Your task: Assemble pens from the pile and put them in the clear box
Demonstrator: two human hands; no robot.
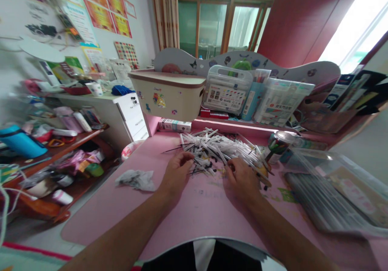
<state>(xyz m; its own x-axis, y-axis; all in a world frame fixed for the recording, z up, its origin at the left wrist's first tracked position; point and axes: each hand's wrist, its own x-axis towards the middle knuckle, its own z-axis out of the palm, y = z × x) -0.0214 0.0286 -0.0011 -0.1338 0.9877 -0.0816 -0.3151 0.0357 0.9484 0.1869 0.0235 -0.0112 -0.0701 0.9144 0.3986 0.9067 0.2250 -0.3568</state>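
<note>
- Crumpled grey wrapper [136, 179] lies on pink desk [200, 210] at approx 9 o'clock of left hand [177, 173], apart from it; looks set aside, off the work patch.
- Left hand palm-down, fingers curled at near-left edge of pen-parts pile [218, 149]; fingertips pinch a thin dark refill [197, 170], prob. to draw it out of the heap. Grip: grasping the refill, seems light, w/ fingertips only.
- Pile = clear pen barrels + black refills, heaped mid-desk at 12 o'clock of both hands, so both reach it w/o stretching. Loose ends spill toward the wrists.
- Right hand [242, 178] palm-down at pile's near-right edge, fingers bent into the barrels; can't tell if it clamps one or just rests on them, fingertips hidden.
- Small tin [277, 143] at approx 1 o'clock of right hand, near pile's right end.
- Clear plastic tray [327, 190] at 3 o'clock of right hand, close by; contents blurred.
- Cream storage box [169, 93] on back shelf, 11 o'clock of pile.
</note>
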